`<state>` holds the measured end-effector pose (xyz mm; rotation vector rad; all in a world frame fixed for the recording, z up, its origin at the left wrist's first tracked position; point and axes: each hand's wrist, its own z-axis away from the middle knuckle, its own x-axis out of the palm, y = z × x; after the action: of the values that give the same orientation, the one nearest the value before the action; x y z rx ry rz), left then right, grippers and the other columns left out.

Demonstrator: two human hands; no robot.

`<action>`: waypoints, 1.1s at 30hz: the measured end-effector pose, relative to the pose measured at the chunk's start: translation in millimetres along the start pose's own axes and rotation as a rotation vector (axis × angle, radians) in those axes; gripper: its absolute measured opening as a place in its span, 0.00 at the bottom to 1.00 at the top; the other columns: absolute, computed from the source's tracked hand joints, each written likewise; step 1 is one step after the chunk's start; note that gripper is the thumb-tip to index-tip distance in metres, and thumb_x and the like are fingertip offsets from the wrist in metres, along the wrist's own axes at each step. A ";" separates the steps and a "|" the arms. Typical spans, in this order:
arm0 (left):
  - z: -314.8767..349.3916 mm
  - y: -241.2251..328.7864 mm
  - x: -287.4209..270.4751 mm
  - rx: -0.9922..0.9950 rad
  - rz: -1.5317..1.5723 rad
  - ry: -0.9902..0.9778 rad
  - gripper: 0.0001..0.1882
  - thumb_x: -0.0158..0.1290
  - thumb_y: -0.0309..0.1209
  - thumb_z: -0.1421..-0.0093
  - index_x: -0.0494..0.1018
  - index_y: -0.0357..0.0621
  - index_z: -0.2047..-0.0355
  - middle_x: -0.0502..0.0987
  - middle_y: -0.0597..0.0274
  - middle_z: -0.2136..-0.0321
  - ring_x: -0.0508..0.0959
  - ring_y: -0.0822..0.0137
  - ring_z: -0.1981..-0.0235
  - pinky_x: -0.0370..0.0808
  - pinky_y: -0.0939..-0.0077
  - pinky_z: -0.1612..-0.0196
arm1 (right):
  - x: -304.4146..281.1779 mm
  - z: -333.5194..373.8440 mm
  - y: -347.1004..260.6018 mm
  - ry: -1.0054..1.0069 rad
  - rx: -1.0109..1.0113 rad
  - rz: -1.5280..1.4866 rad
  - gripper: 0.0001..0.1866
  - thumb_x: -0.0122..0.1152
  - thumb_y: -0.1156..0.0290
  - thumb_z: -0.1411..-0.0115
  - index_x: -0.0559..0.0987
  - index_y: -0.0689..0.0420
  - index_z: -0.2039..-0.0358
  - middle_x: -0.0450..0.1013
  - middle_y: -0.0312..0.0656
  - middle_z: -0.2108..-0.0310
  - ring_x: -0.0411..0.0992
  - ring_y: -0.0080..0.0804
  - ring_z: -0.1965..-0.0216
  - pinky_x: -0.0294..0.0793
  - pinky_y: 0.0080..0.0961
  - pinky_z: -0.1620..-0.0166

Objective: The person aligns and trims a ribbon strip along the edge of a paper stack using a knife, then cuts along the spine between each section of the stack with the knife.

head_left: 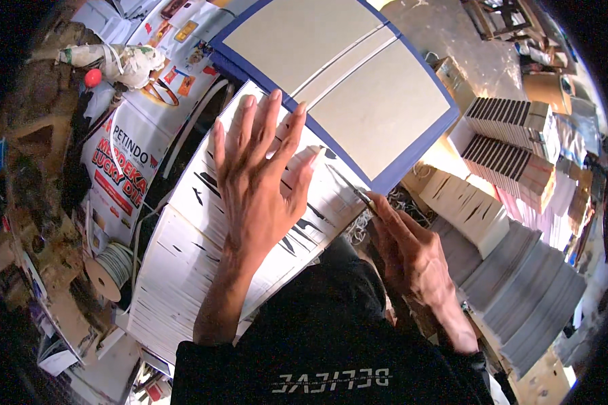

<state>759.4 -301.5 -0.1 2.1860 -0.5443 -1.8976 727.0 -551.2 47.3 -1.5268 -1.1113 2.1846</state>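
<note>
Bright grey floor (446,28) beside wooden furniture (512,32)

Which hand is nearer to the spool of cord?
Left. The left hand lies on the white paper, right of the spool; the right hand is farther right, by the paper's edge.

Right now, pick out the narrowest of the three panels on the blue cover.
The middle strip, its lower end close to the left hand; the left panel and right panel flanking it are both far wider.

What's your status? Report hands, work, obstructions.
Left hand spread on white paper stack. Right hand holds thin tool near stack's edge. Blue-bordered boards beyond; neither hand visibly blocked.
</note>
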 end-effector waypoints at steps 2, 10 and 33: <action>0.3 -0.2 0.3 0.000 0.010 -0.001 0.34 0.59 0.44 0.35 0.68 0.58 0.29 0.61 0.56 0.26 0.56 0.47 0.24 0.43 0.33 0.25 | 2.5 0.5 2.9 0.016 -0.026 -0.002 0.25 0.60 0.80 0.31 0.74 0.58 0.34 0.81 0.55 0.62 0.83 0.47 0.69 0.81 0.38 0.67; -0.3 1.1 -0.5 -0.007 0.008 -0.004 0.34 0.60 0.44 0.36 0.69 0.58 0.29 0.61 0.56 0.26 0.55 0.48 0.24 0.43 0.34 0.25 | 4.1 7.1 1.7 0.027 -0.080 0.070 0.29 0.59 0.80 0.32 0.70 0.55 0.30 0.80 0.52 0.65 0.81 0.43 0.71 0.81 0.37 0.72; 3.5 -6.1 -7.1 0.049 0.052 -0.056 0.38 0.58 0.46 0.35 0.64 0.52 0.27 0.57 0.51 0.24 0.54 0.47 0.23 0.41 0.37 0.24 | -55.2 36.6 -31.9 -0.252 0.329 0.198 0.20 0.65 0.71 0.33 0.79 0.55 0.41 0.84 0.53 0.61 0.85 0.44 0.65 0.85 0.40 0.64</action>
<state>756.0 -292.8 3.5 2.1321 -0.6578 -1.9440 711.0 -578.3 113.7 -1.2914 -0.6371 2.5937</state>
